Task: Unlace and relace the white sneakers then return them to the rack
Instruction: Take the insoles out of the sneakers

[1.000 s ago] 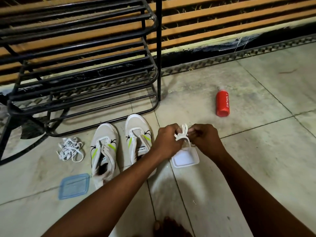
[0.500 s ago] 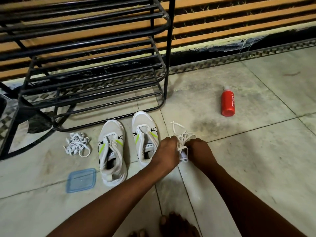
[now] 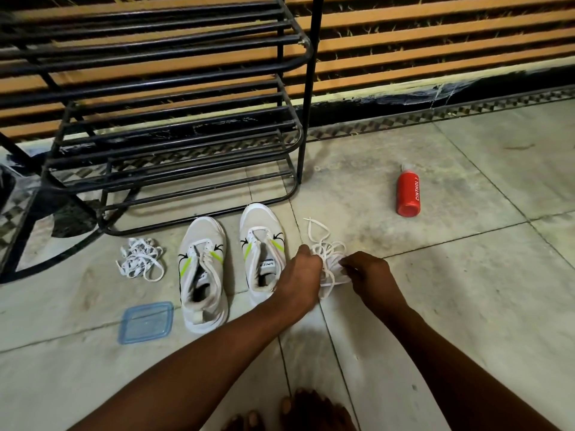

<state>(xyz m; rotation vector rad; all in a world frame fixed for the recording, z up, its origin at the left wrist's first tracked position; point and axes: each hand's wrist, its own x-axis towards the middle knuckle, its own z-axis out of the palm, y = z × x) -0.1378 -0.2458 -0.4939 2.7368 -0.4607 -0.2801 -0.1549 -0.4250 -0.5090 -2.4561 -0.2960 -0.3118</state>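
A tangled white shoelace (image 3: 326, 253) lies on the floor tiles (image 3: 466, 290) just right of the two white sneakers (image 3: 233, 262), held between both hands. The left hand (image 3: 298, 275) has curled fingers closed on the lace's left side; the right hand (image 3: 367, 272) pinches the lace's right side between fingertips. One loose end trails forward past the hands. The sneakers stand side by side, unlaced, toes toward the black metal rack (image 3: 174, 119), just short of its lowest rail. A second lace bundle (image 3: 140, 259) lies left of the sneakers; a blue lid (image 3: 145, 321) nearer. A red bottle (image 3: 408, 194) lies well right, open floor around it.
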